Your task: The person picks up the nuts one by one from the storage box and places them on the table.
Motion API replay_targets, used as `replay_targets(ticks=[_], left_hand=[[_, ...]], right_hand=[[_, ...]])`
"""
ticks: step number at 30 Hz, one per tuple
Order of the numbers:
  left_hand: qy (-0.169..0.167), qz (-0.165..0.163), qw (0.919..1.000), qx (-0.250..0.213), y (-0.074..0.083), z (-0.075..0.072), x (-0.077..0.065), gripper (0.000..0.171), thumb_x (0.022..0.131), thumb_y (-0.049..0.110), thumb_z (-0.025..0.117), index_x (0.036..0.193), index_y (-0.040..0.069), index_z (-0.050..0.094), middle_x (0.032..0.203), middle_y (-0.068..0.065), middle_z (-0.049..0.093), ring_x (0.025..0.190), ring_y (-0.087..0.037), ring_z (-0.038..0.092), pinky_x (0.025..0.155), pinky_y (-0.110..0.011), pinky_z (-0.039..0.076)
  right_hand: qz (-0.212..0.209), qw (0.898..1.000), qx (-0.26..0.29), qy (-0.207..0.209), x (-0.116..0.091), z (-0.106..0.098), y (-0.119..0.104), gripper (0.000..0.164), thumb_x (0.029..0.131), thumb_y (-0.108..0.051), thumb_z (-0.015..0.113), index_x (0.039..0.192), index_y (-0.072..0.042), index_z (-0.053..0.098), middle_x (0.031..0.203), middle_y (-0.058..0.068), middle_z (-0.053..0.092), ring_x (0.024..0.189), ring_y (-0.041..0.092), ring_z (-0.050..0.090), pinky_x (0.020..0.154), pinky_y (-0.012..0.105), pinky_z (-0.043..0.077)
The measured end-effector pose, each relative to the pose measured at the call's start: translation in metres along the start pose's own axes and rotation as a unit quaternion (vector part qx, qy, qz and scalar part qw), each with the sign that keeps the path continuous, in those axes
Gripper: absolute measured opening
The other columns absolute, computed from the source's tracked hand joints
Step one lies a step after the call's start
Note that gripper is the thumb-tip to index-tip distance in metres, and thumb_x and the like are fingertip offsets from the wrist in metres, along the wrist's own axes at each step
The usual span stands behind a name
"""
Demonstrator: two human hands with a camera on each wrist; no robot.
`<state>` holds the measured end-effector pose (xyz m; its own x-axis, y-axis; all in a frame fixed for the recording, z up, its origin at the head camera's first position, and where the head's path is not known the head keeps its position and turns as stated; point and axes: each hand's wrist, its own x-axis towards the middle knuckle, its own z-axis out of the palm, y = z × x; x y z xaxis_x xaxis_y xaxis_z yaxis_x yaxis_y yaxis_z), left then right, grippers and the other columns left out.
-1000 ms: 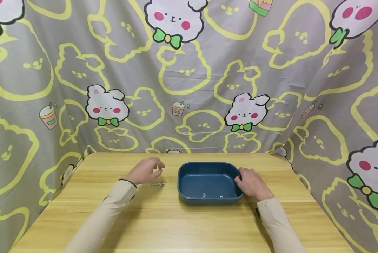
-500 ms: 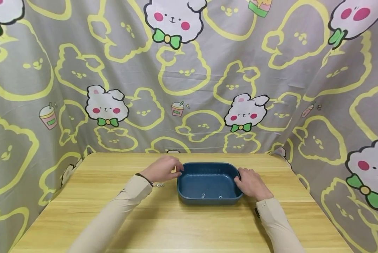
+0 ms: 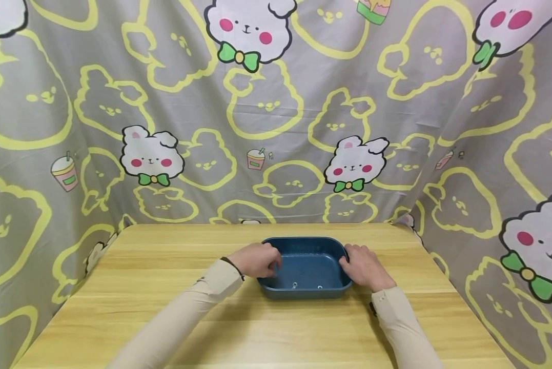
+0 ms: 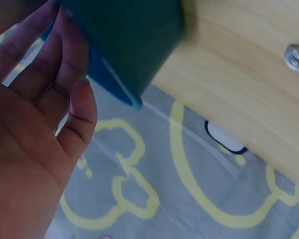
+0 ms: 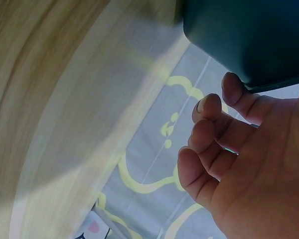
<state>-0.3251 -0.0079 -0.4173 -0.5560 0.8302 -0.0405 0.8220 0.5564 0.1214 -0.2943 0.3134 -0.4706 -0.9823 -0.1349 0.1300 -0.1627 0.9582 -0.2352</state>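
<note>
A dark blue rectangular basin (image 3: 310, 294) stands on the wooden table. Two small silver nut-like rings lie inside it near the front wall, one ring (image 3: 295, 285) left of the other (image 3: 320, 287). My left hand (image 3: 257, 260) reaches over the left rim, fingers bent down into the basin. Whether a small piece sits between its fingertips is hidden. My right hand (image 3: 367, 266) grips the right rim, thumb inside and fingers outside. Another silver ring (image 4: 295, 58) lies on the table in the left wrist view; my left arm covers that area in the head view.
The wooden table (image 3: 276, 333) extends around the basin. A grey curtain (image 3: 276, 123) printed with rabbits and yellow outlines hangs behind the table and along both sides.
My left hand has moved right, from beside the row of silver rings to over the basin's left side. Its arm now covers the row. My right hand stays on the rim.
</note>
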Motion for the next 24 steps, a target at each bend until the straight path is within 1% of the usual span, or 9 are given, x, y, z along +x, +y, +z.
replay_targets(ticks=[5,10,14,17,21,24], left_hand=[[-0.032,-0.016,0.9992,0.019,0.008,0.009,0.006,0.008,0.089,0.019,0.081,0.096,0.018,0.079,0.083,0.006,0.073,0.07,-0.005,0.063,0.067,-0.022,0.053],[-0.054,-0.024,0.9976,0.037,0.016,0.013,0.008,0.007,0.087,0.016,0.081,0.092,0.02,0.079,0.085,0.007,0.074,0.07,-0.005,0.063,0.067,-0.024,0.054],[-0.064,-0.039,0.9968,0.027,0.019,0.016,0.011,0.008,0.086,0.014,0.082,0.091,0.02,0.079,0.086,0.008,0.074,0.071,-0.005,0.062,0.068,-0.026,0.055],[-0.067,-0.044,0.9964,0.026,0.019,0.018,0.014,0.01,0.086,0.012,0.081,0.092,0.02,0.078,0.088,0.008,0.074,0.074,-0.006,0.063,0.07,-0.027,0.056],[-0.073,-0.045,0.9962,0.017,0.019,0.022,0.018,0.013,0.084,0.009,0.081,0.091,0.02,0.078,0.089,0.007,0.073,0.079,-0.007,0.065,0.073,-0.027,0.056],[-0.078,-0.042,0.9961,0.005,0.019,0.025,0.022,0.013,0.084,0.009,0.082,0.09,0.019,0.078,0.087,0.007,0.073,0.078,-0.008,0.065,0.073,-0.026,0.055]], right_hand=[[0.002,1.0,0.001,-0.001,0.0,0.0,0.0,0.041,0.1,-0.024,0.052,0.128,0.005,0.062,0.12,0.024,0.069,0.11,0.045,0.062,0.096,0.06,0.048],[0.004,1.0,-0.001,0.003,0.0,0.001,0.0,0.039,0.1,-0.024,0.052,0.125,0.004,0.063,0.117,0.023,0.07,0.108,0.044,0.063,0.094,0.06,0.049],[0.007,1.0,0.0,-0.002,0.0,-0.001,-0.002,0.042,0.101,-0.025,0.051,0.129,0.004,0.062,0.121,0.024,0.069,0.111,0.045,0.062,0.096,0.06,0.048],[0.007,1.0,0.001,-0.002,0.0,-0.002,-0.003,0.042,0.101,-0.024,0.051,0.129,0.005,0.062,0.121,0.024,0.069,0.111,0.045,0.063,0.096,0.06,0.048],[0.004,1.0,-0.002,-0.004,0.0,-0.002,-0.003,0.041,0.101,-0.024,0.051,0.129,0.004,0.062,0.119,0.024,0.07,0.109,0.045,0.063,0.095,0.06,0.049],[0.004,1.0,-0.003,-0.006,-0.001,0.0,-0.002,0.041,0.101,-0.025,0.051,0.129,0.004,0.062,0.118,0.023,0.07,0.109,0.044,0.064,0.095,0.06,0.05]])
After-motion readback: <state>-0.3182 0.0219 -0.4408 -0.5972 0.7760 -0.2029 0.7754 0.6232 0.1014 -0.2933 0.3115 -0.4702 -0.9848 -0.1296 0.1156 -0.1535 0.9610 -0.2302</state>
